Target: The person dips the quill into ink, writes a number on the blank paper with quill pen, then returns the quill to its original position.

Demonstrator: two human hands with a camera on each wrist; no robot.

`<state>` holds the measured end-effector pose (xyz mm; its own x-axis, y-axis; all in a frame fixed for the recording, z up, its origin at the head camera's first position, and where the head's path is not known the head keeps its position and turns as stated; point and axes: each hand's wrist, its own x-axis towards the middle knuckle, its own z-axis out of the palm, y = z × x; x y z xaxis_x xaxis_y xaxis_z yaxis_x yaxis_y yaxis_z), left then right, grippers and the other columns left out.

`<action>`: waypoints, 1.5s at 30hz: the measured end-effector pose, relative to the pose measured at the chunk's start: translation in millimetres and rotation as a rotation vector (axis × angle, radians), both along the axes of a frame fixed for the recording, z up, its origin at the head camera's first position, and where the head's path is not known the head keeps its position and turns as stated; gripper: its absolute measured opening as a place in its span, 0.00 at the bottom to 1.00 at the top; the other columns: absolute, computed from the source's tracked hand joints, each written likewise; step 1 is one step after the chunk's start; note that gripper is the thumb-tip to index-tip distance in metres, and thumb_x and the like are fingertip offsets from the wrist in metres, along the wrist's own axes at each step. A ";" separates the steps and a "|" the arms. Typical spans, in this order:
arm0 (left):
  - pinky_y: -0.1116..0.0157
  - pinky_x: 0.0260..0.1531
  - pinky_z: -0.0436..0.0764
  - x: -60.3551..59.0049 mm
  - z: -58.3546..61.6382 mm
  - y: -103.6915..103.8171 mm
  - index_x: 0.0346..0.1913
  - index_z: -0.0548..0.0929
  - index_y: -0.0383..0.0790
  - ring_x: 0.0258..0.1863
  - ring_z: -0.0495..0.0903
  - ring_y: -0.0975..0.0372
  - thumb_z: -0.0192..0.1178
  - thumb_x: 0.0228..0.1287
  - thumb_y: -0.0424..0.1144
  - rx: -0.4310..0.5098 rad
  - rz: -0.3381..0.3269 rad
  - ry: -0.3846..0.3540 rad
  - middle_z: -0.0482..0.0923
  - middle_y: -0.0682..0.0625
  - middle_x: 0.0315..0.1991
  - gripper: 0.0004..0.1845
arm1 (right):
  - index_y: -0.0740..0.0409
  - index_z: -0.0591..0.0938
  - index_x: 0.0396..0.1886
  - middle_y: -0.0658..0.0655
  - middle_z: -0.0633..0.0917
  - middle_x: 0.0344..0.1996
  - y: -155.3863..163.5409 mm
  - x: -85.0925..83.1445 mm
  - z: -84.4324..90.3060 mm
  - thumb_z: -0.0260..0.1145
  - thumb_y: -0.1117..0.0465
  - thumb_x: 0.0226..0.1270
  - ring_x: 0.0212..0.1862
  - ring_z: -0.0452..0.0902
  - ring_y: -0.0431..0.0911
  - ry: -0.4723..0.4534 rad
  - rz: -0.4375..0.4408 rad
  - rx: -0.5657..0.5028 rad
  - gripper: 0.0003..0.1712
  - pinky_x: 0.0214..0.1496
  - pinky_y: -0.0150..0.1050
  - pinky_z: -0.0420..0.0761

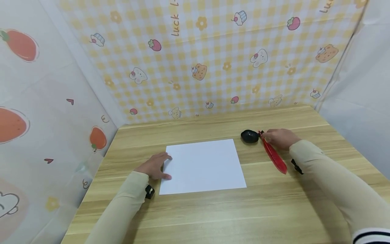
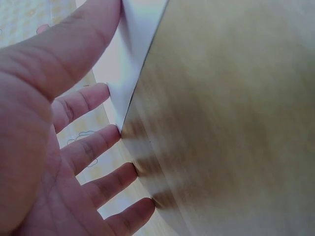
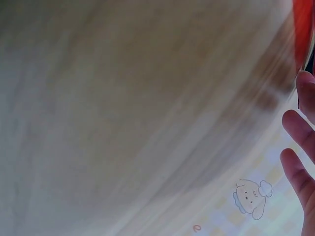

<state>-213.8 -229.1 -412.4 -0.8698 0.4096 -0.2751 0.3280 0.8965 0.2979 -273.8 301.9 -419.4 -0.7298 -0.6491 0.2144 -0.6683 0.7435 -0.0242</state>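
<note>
A white sheet of paper lies flat in the middle of the wooden table. My left hand rests on the paper's left edge with straight, spread fingers. The left wrist view shows those fingers touching the paper's corner and the tabletop. To the right, my right hand pinches a red feather pen near its front end, and the feather trails back under my wrist. A small black pot sits just left of the pen's tip. The right wrist view is blurred, showing only the red feather and some fingers.
Patterned cloth walls close off the table at the back, the left and the right. Bare wood stretches in front of the paper up to the near table edge.
</note>
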 end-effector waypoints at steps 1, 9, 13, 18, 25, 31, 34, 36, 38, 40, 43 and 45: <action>0.44 0.66 0.58 0.4 0.2 0.1 0.66 0.69 0.37 0.69 0.56 0.41 0.74 0.51 0.49 0.001 0.000 0.000 0.57 0.35 0.71 0.41 | 0.51 0.83 0.38 0.51 0.83 0.29 -0.6 -0.1 -0.2 0.72 0.73 0.52 0.28 0.82 0.48 0.005 0.008 0.000 0.17 0.29 0.45 0.82; 0.43 0.65 0.58 2.2 0.2 0.3 0.66 0.70 0.36 0.69 0.55 0.40 0.74 0.51 0.49 0.011 -0.006 0.008 0.57 0.35 0.71 0.41 | 0.50 0.83 0.35 0.49 0.81 0.25 -5.0 1.2 0.0 0.71 0.76 0.50 0.25 0.79 0.45 0.046 0.039 0.009 0.18 0.24 0.42 0.79; 0.43 0.65 0.57 1.7 -0.2 0.2 0.66 0.69 0.37 0.70 0.55 0.40 0.74 0.51 0.50 0.010 -0.003 0.007 0.57 0.35 0.71 0.41 | 0.49 0.83 0.36 0.47 0.80 0.24 -4.6 -0.6 -1.7 0.70 0.77 0.51 0.25 0.77 0.43 0.003 0.012 0.027 0.19 0.24 0.42 0.79; 0.43 0.65 0.58 1.8 0.4 0.9 0.66 0.69 0.37 0.69 0.55 0.40 0.74 0.51 0.50 0.020 -0.002 0.006 0.57 0.35 0.71 0.41 | 0.48 0.83 0.36 0.48 0.81 0.26 -4.0 -0.9 -3.1 0.70 0.77 0.51 0.26 0.78 0.44 -0.019 -0.013 0.052 0.20 0.25 0.43 0.80; 0.43 0.65 0.59 4.9 4.0 1.1 0.66 0.69 0.35 0.69 0.56 0.39 0.74 0.51 0.49 0.023 -0.014 0.004 0.58 0.34 0.70 0.42 | 0.49 0.84 0.35 0.51 0.84 0.29 -7.6 3.8 2.1 0.70 0.77 0.51 0.28 0.81 0.48 -0.016 -0.014 0.043 0.19 0.25 0.44 0.80; 0.43 0.65 0.59 4.4 5.3 2.5 0.66 0.69 0.35 0.69 0.56 0.39 0.73 0.52 0.50 0.011 -0.016 0.006 0.58 0.34 0.71 0.41 | 0.49 0.83 0.34 0.52 0.85 0.31 -6.9 3.5 3.2 0.71 0.76 0.51 0.30 0.82 0.49 -0.033 -0.013 0.051 0.17 0.27 0.44 0.81; 0.43 0.65 0.58 4.4 4.7 3.1 0.66 0.69 0.35 0.69 0.56 0.40 0.73 0.52 0.50 0.006 -0.017 0.010 0.58 0.34 0.71 0.41 | 0.48 0.83 0.33 0.51 0.85 0.30 -5.6 1.9 1.4 0.72 0.75 0.51 0.29 0.82 0.48 -0.031 -0.012 0.055 0.17 0.26 0.43 0.81; 0.44 0.65 0.58 4.8 4.5 3.3 0.66 0.69 0.35 0.69 0.56 0.40 0.73 0.52 0.50 0.008 -0.015 0.010 0.58 0.34 0.71 0.41 | 0.48 0.82 0.33 0.50 0.84 0.29 -5.0 1.3 0.2 0.72 0.75 0.51 0.29 0.82 0.48 -0.027 -0.012 0.052 0.18 0.26 0.43 0.81; 0.44 0.65 0.58 5.2 4.4 3.0 0.66 0.69 0.35 0.69 0.56 0.40 0.73 0.52 0.50 0.010 -0.015 0.011 0.58 0.34 0.71 0.41 | 0.48 0.82 0.33 0.50 0.84 0.29 -4.7 0.8 -1.1 0.72 0.75 0.50 0.29 0.81 0.48 -0.020 -0.010 0.047 0.18 0.25 0.43 0.81; 0.44 0.65 0.58 5.3 4.7 2.5 0.65 0.69 0.35 0.69 0.56 0.40 0.73 0.52 0.50 0.012 -0.014 0.011 0.58 0.34 0.70 0.41 | 0.48 0.82 0.33 0.50 0.84 0.28 -4.9 0.9 -1.5 0.73 0.76 0.49 0.28 0.81 0.47 -0.008 0.002 0.036 0.19 0.24 0.43 0.80; 0.43 0.65 0.58 5.5 5.1 2.2 0.66 0.69 0.35 0.69 0.55 0.40 0.73 0.52 0.50 0.011 -0.009 0.008 0.58 0.34 0.71 0.41 | 0.49 0.81 0.32 0.50 0.82 0.26 -5.0 1.9 0.0 0.73 0.77 0.46 0.26 0.79 0.47 0.023 0.034 0.011 0.20 0.22 0.43 0.79; 0.43 0.65 0.58 5.5 5.3 2.3 0.66 0.69 0.36 0.70 0.55 0.40 0.73 0.52 0.50 0.009 -0.006 0.006 0.57 0.35 0.71 0.41 | 0.50 0.80 0.31 0.50 0.82 0.24 -5.3 3.1 1.9 0.73 0.77 0.46 0.24 0.79 0.47 0.038 0.047 -0.011 0.19 0.21 0.43 0.78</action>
